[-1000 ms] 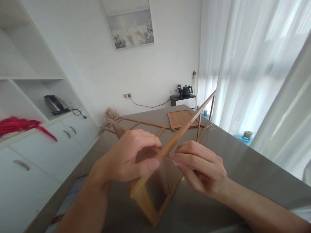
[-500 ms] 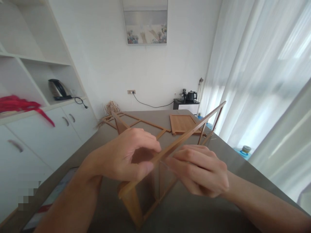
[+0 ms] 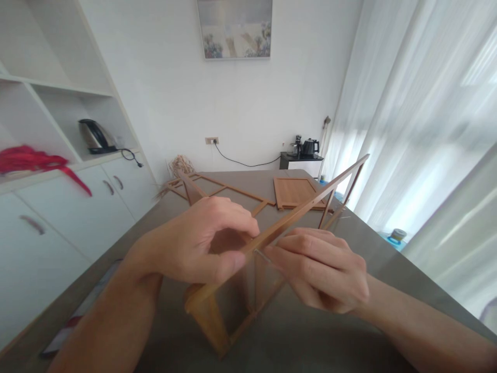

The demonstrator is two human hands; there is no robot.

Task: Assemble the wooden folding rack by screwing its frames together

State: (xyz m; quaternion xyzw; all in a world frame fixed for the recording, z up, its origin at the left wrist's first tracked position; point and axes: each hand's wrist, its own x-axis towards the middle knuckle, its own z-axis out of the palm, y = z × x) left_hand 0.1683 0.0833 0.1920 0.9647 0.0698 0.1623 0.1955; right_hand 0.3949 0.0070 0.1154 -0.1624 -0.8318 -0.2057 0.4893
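A wooden frame [image 3: 295, 215] of slim bars stands tilted over the table, its long top bar running from near front up to the far right. My left hand [image 3: 202, 243] is closed on that bar near its lower end, thumb on the near side and fingers over the far side. On the bar's right side, my right hand [image 3: 322, 269] pinches a thin metal rod [image 3: 263, 255]. The rod's tip points at the bar beside my left thumb; whether it sits in a hole I cannot tell. Its other end is hidden in my fingers.
On the grey table [image 3: 310, 342] lie another wooden frame [image 3: 244, 195] and a wooden panel [image 3: 297, 192] farther back. Dried stalks [image 3: 181, 165] are at the far left corner. A flat item [image 3: 83, 305] lies at the left edge, partly behind my forearm.
The view has tilted slightly down. Both hands keep their places on the wooden frame. The thin rod between my right fingers now shows more clearly against the bar.
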